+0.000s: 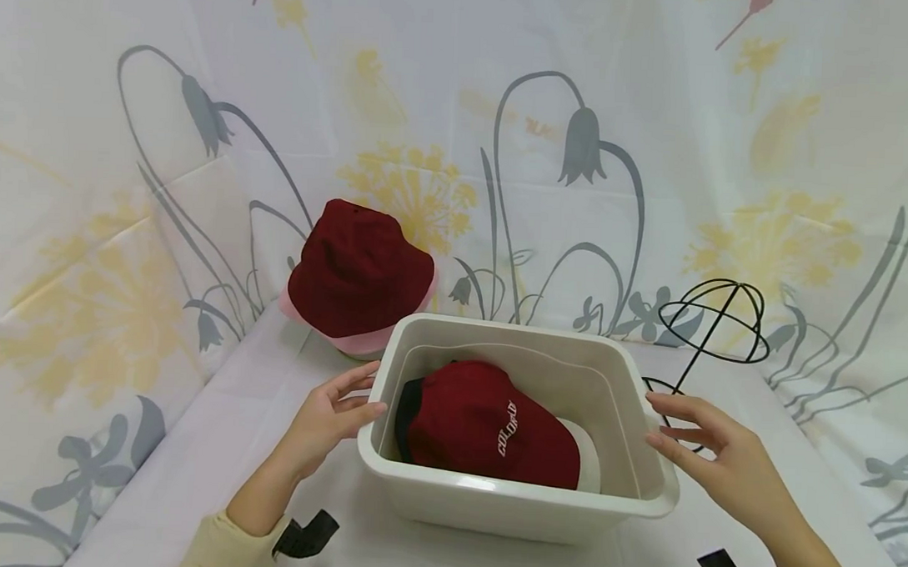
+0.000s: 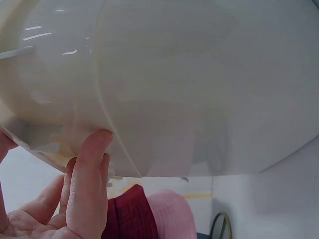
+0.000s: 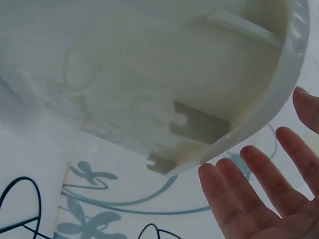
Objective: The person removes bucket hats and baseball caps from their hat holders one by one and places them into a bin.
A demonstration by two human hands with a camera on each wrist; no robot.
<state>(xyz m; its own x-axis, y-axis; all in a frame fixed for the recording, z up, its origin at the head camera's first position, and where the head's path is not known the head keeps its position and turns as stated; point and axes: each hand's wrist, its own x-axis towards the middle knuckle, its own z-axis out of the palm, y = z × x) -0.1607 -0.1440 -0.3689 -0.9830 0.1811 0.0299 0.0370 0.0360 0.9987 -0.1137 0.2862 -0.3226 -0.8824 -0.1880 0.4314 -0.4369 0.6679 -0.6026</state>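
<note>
A white plastic bin stands in front of the person in the head view. Inside lies a dark red baseball cap with white lettering, a pale brim and a dark band. At the bin's left end, the left hand touches the rim with fairly straight fingers. The left wrist view has one of its fingertips against the wall below the rim. The right hand is by the right end with fingers extended; in the right wrist view, its spread fingers appear just off the rim.
A dark red bucket hat sits over a pink hat behind the bin's left side. To the right rear is a black wire hat stand. Floral cloth covers the back and sides around the white table surface.
</note>
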